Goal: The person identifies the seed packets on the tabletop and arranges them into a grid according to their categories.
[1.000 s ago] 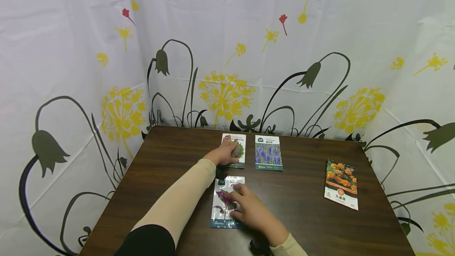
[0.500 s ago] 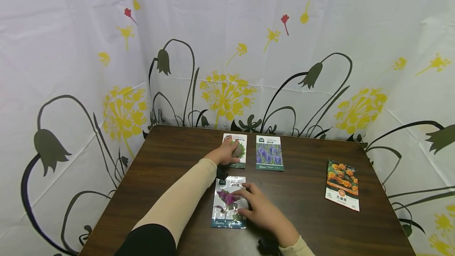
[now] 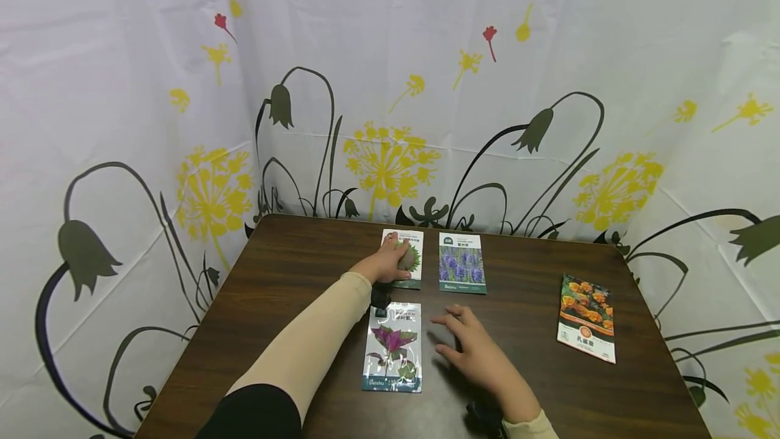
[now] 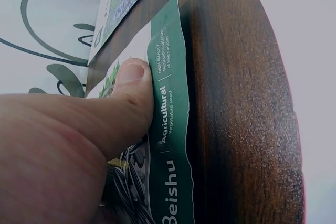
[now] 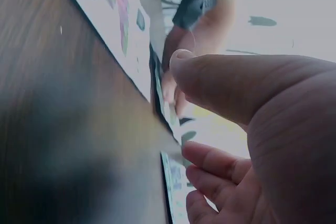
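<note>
Two hands, four seed packets on a dark table

From my remote feed, the left hand (image 3: 385, 265) presses flat, fingers straight, on the green seed packet (image 3: 409, 260) at the far edge of the table (image 3: 286, 269). The right hand (image 3: 478, 352) hovers relaxed and empty just right of the purple-leaf packet (image 3: 393, 347), whose long axis runs away from me. It is the nearer hand; the lavender packet (image 3: 462, 262) and marigold packet (image 3: 586, 317) lie farther off.

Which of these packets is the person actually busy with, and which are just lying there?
In hand:
- green-edged seed packet, pressed flat under left hand
- purple-leaf seed packet, beside open right hand

Lying about:
- lavender-flower seed packet
- orange-flower seed packet
</note>
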The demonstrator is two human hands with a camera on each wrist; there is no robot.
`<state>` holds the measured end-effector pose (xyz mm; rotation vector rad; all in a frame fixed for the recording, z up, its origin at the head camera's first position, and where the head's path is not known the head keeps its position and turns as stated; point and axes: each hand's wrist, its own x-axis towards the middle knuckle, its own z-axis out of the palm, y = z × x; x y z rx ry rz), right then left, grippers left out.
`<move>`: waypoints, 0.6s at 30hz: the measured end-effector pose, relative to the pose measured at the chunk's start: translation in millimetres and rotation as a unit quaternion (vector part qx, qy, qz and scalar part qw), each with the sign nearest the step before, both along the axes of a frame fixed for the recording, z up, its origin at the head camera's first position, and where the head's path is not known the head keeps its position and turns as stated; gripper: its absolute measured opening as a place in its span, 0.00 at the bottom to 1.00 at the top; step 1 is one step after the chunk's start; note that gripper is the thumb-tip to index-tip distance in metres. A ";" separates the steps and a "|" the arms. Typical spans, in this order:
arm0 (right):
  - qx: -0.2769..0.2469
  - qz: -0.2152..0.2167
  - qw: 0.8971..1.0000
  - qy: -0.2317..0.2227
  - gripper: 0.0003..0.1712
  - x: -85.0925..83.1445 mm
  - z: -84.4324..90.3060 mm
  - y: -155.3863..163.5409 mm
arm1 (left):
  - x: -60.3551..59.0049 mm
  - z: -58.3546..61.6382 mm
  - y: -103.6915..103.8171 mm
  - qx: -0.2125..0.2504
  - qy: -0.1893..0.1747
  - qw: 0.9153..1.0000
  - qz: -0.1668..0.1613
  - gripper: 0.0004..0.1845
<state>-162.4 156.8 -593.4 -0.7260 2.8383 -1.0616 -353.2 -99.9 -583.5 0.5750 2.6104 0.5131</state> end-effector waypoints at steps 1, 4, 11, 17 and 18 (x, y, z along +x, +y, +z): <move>-0.001 -0.006 1.000 -0.003 0.29 0.3 -0.5 3.0 | 0.7 -0.2 -0.2 0.000 -0.001 1.000 0.001 0.51; -0.003 -0.024 1.000 -0.014 0.29 0.5 -3.0 12.1 | 1.6 -0.8 -0.9 0.001 -0.002 1.000 0.003 0.51; -0.006 -0.063 0.998 -0.022 0.29 -1.8 -5.4 32.8 | 0.5 -0.1 -0.9 0.004 -0.001 1.000 0.003 0.52; -0.008 -0.098 0.995 -0.011 0.30 -4.8 -5.6 57.0 | 1.0 1.6 -0.4 0.004 -0.002 1.000 0.003 0.52; -0.008 -0.104 0.995 -0.008 0.30 -5.2 -5.4 61.6 | 1.0 1.8 -0.3 0.004 -0.002 1.000 0.002 0.52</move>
